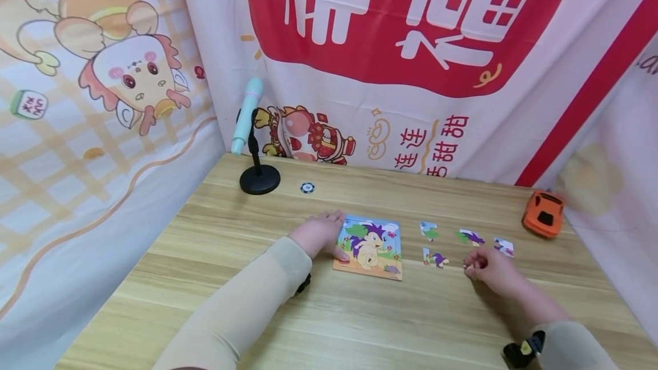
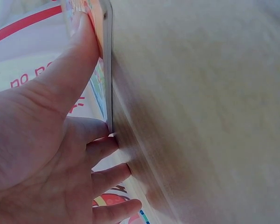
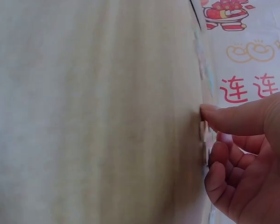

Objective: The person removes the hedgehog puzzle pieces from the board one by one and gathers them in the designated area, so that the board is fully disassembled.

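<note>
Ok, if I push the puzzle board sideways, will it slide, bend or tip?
The puzzle board would likely slide, not tip: it lies flat on the table. Its edge looks straight in the left wrist view, so it's probably stiff. That edge is also thin, suggesting low weight.

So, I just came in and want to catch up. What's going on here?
A person is handling a picture puzzle on a table. Their left hand rests on the left edge of the hedgehog board, while their right hand pinches a small puzzle piece off to the board's right. Four other pieces lie loose on that side.
</note>
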`<action>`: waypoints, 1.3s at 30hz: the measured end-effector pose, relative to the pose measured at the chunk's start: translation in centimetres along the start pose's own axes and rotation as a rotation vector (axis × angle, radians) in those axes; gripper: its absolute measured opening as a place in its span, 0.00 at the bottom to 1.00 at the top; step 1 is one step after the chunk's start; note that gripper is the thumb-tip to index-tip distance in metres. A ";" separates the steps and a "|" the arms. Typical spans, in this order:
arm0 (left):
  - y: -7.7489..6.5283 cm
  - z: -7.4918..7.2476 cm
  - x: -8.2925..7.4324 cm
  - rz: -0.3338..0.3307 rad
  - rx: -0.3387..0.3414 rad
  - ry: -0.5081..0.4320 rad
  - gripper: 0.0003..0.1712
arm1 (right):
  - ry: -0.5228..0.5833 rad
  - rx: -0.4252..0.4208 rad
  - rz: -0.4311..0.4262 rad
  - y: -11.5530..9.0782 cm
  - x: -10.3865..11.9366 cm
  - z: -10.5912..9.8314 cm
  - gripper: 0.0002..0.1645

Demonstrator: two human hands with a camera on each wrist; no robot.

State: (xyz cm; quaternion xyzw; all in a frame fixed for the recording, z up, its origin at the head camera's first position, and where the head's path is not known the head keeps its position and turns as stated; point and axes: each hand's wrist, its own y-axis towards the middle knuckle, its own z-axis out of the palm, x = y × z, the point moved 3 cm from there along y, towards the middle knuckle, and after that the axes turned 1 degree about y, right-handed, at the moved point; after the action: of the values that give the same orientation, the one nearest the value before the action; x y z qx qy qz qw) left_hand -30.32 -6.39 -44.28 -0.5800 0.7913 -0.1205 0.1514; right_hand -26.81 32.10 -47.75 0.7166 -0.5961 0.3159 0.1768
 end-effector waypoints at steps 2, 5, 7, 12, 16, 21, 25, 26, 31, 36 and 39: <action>0.0 0.0 -0.1 0.002 0.004 -0.003 0.65 | 0.022 0.003 -0.007 0.1 0.2 -0.2 0.09; 0.0 0.1 -0.1 0.000 0.011 0.000 0.65 | 0.028 -0.018 -0.035 0.6 1.2 -0.8 0.10; 0.1 0.1 -0.1 -0.002 0.012 0.005 0.65 | 0.035 -0.020 -0.052 1.0 2.5 -1.5 0.11; 0.5 0.4 0.1 -0.009 0.014 0.002 0.66 | 0.056 -0.019 -0.150 2.6 6.9 -3.4 0.11; 0.3 0.5 0.2 -0.002 0.009 -0.008 0.65 | 0.028 -0.030 -0.236 3.8 11.0 -4.3 0.09; 0.4 0.6 0.3 -0.007 0.007 -0.014 0.65 | -0.016 -0.019 -0.275 4.9 15.3 -3.8 0.08; 0.5 0.8 0.3 -0.005 0.005 -0.009 0.65 | -0.016 0.019 -0.325 6.1 17.0 -1.8 0.08; 0.5 0.8 0.3 -0.004 0.004 -0.007 0.65 | -0.014 0.031 -0.338 6.4 17.2 -1.1 0.09; 0.5 0.8 0.3 0.002 0.005 0.003 0.65 | -0.005 0.100 -0.357 7.3 17.7 2.5 0.10; 0.5 0.6 0.2 0.011 0.000 -0.006 0.65 | -0.026 0.152 -0.325 7.7 17.1 5.4 0.08; 0.6 0.6 0.3 0.011 -0.004 -0.011 0.65 | -0.025 0.179 -0.291 7.9 16.3 6.8 0.07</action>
State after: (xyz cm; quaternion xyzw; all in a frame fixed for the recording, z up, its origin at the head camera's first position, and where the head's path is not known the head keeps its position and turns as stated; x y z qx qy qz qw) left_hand -30.74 -6.46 -45.06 -0.5766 0.7938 -0.1150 0.1553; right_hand -31.28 13.92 -42.91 0.8120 -0.4580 0.3297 0.1488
